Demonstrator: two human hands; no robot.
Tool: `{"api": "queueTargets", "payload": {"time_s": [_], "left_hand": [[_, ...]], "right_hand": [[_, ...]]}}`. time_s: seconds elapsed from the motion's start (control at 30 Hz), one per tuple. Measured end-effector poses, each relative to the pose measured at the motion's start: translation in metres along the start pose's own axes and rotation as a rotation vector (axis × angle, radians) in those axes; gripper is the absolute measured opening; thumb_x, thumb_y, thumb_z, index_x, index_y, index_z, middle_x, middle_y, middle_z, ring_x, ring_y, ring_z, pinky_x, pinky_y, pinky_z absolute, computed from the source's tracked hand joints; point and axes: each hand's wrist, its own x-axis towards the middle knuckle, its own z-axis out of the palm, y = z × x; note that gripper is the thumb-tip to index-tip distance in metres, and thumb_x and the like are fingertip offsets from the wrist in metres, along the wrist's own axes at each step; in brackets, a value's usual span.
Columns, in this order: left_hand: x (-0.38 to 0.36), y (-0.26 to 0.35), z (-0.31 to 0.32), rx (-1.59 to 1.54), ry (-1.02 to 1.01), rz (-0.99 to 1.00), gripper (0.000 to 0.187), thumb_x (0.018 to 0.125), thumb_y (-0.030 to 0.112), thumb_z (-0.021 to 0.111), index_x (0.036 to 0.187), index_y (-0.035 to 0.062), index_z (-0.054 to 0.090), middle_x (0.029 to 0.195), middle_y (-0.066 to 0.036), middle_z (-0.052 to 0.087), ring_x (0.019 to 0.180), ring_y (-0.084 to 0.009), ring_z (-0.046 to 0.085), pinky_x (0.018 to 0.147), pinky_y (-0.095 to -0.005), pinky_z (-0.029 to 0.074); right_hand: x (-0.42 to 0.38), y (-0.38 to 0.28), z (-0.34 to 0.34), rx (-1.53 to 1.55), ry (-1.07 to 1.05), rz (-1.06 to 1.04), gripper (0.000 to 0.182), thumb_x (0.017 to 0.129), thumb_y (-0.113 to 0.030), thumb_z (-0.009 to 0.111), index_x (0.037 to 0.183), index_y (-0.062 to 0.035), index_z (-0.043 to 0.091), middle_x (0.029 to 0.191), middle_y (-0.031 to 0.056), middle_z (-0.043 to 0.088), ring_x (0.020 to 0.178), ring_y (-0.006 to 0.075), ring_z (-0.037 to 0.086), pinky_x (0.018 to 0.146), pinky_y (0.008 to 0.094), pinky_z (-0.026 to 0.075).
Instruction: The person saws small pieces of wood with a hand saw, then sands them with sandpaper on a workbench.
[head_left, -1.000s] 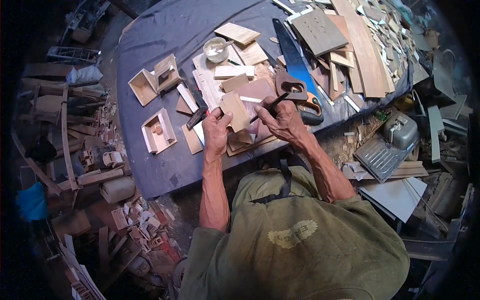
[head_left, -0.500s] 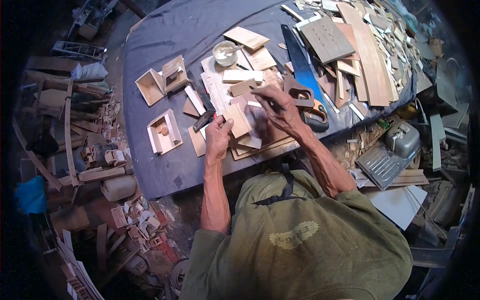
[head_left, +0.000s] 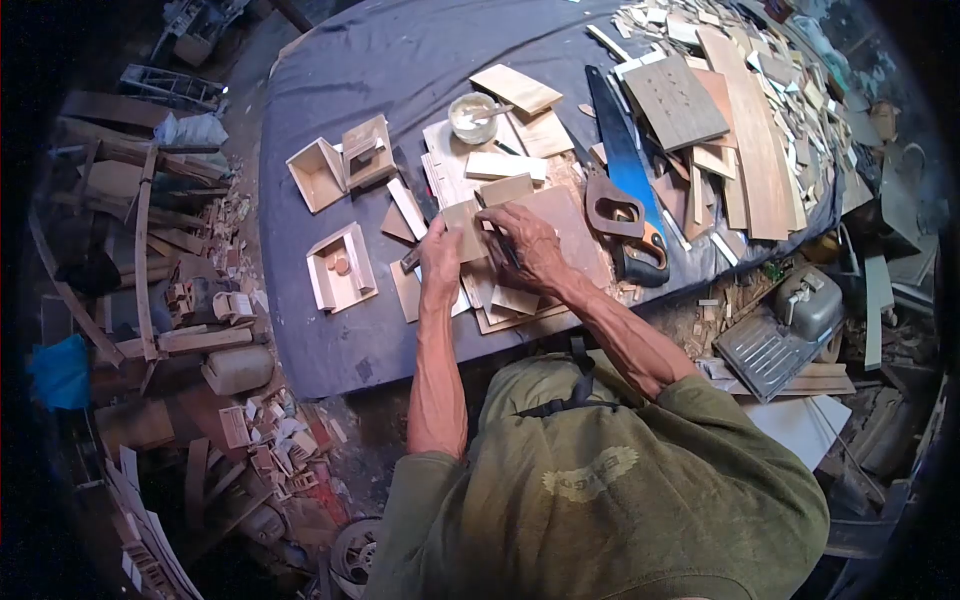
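My left hand (head_left: 440, 262) grips a small wooden board (head_left: 463, 232) by its left edge, with the thumb on its face. My right hand (head_left: 532, 246) is at the board's right side, its fingers curled against that edge; the thumb is hidden. Beneath and around them lie cut wood pieces and a larger brown panel (head_left: 570, 225). A pale wood strip (head_left: 506, 167) lies just beyond the board. Farther back stands a jar of white paste (head_left: 473, 122) with a stick or brush handle in it.
To the left stand an open wooden box (head_left: 317, 177), another small box assembly (head_left: 368, 155) and a tray-like box (head_left: 340, 268) with a round piece inside. A blue-bladed handsaw (head_left: 622, 150) lies to the right, near stacked boards (head_left: 675, 103) and offcuts. A metal sink (head_left: 770, 335) sits below.
My right hand has come down and left onto the board's right edge. The board has turned in my left hand and looks darker. The whole view has shifted slightly.
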Motion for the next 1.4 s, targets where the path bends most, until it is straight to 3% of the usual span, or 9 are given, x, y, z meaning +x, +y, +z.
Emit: {"api": "queueTargets", "payload": {"time_s": [0.07, 0.27, 0.4, 0.6, 0.83, 0.93, 1.2, 1.3, 1.4], "left_hand": [[-0.003, -0.002, 0.005, 0.108, 0.038, 0.014, 0.039, 0.091, 0.005, 0.064, 0.128, -0.0039, 0.058, 0.109, -0.011, 0.070, 0.095, -0.0169, 0.067, 0.085, -0.0305, 0.054], [0.002, -0.004, 0.014, 0.632, 0.209, 0.056, 0.033, 0.087, 0.007, 0.072, 0.116, -0.0045, 0.062, 0.108, -0.013, 0.071, 0.096, -0.0179, 0.067, 0.086, -0.0323, 0.053], [-0.002, 0.001, 0.026, 0.841, 0.271, 0.043, 0.036, 0.084, 0.013, 0.073, 0.113, -0.0047, 0.061, 0.105, -0.023, 0.070, 0.096, -0.0345, 0.069, 0.087, -0.0419, 0.053], [-0.020, 0.028, 0.026, 0.940, 0.248, -0.004, 0.048, 0.083, 0.015, 0.070, 0.123, -0.0063, 0.054, 0.111, -0.032, 0.066, 0.103, -0.0466, 0.065, 0.091, -0.0495, 0.051], [-0.003, 0.041, -0.002, 1.020, 0.312, 0.167, 0.047, 0.080, 0.020, 0.076, 0.117, -0.0040, 0.060, 0.113, -0.030, 0.065, 0.105, -0.0445, 0.064, 0.093, -0.0486, 0.050], [0.018, 0.048, 0.001, 0.893, 0.344, 0.015, 0.047, 0.080, 0.023, 0.078, 0.115, -0.0039, 0.062, 0.109, -0.028, 0.068, 0.103, -0.0443, 0.066, 0.091, -0.0482, 0.051], [0.085, 0.034, 0.005, 1.126, 0.473, -0.026, 0.064, 0.077, 0.040, 0.078, 0.117, -0.0073, 0.063, 0.110, -0.030, 0.070, 0.106, -0.0433, 0.067, 0.092, -0.0472, 0.052], [0.093, 0.042, 0.013, 1.098, 0.467, -0.074, 0.062, 0.080, 0.037, 0.076, 0.122, -0.0053, 0.058, 0.111, -0.033, 0.067, 0.107, -0.0472, 0.065, 0.093, -0.0514, 0.052], [0.096, 0.041, 0.021, 1.152, 0.445, -0.058, 0.060, 0.083, 0.027, 0.075, 0.128, -0.0044, 0.051, 0.109, -0.034, 0.066, 0.105, -0.0478, 0.066, 0.091, -0.0535, 0.053]], "right_hand": [[0.000, 0.001, -0.002, 0.012, 0.000, -0.021, 0.028, 0.089, -0.009, 0.066, 0.116, -0.0063, 0.065, 0.106, 0.0161, 0.067, 0.099, 0.0364, 0.065, 0.085, 0.0424, 0.053], [0.001, 0.012, -0.016, -0.049, 0.036, 0.043, 0.034, 0.088, -0.009, 0.065, 0.121, -0.0117, 0.064, 0.107, 0.0150, 0.066, 0.103, 0.0367, 0.062, 0.086, 0.0443, 0.052], [0.000, 0.018, -0.022, -0.115, 0.027, 0.027, 0.040, 0.085, -0.012, 0.069, 0.124, -0.0134, 0.063, 0.110, 0.0134, 0.065, 0.105, 0.0354, 0.061, 0.088, 0.0440, 0.052], [-0.002, 0.024, -0.024, -0.138, 0.017, 0.021, 0.046, 0.083, -0.015, 0.072, 0.127, -0.0162, 0.062, 0.114, 0.0109, 0.063, 0.108, 0.0342, 0.059, 0.089, 0.0435, 0.052], [0.011, 0.025, -0.014, -0.246, -0.103, -0.004, 0.044, 0.084, -0.017, 0.070, 0.127, -0.0165, 0.063, 0.110, 0.0096, 0.061, 0.105, 0.0303, 0.059, 0.088, 0.0401, 0.052], [0.027, 0.028, 0.001, -0.281, -0.122, -0.108, 0.041, 0.086, -0.008, 0.064, 0.127, -0.0157, 0.063, 0.107, 0.0097, 0.059, 0.101, 0.0320, 0.060, 0.081, 0.0413, 0.052], [0.075, 0.036, 0.032, -0.393, -0.198, -0.141, 0.032, 0.084, -0.007, 0.058, 0.115, -0.0120, 0.063, 0.100, 0.0106, 0.060, 0.099, 0.0326, 0.058, 0.080, 0.0410, 0.053], [0.084, 0.039, 0.031, -0.412, -0.225, -0.097, 0.045, 0.083, -0.010, 0.060, 0.128, -0.0110, 0.061, 0.107, 0.0105, 0.060, 0.104, 0.0312, 0.056, 0.082, 0.0400, 0.052], [0.078, 0.042, 0.014, -0.333, -0.044, 0.060, 0.047, 0.081, -0.009, 0.061, 0.128, -0.0074, 0.059, 0.112, 0.0125, 0.062, 0.108, 0.0330, 0.056, 0.086, 0.0412, 0.051]]}}
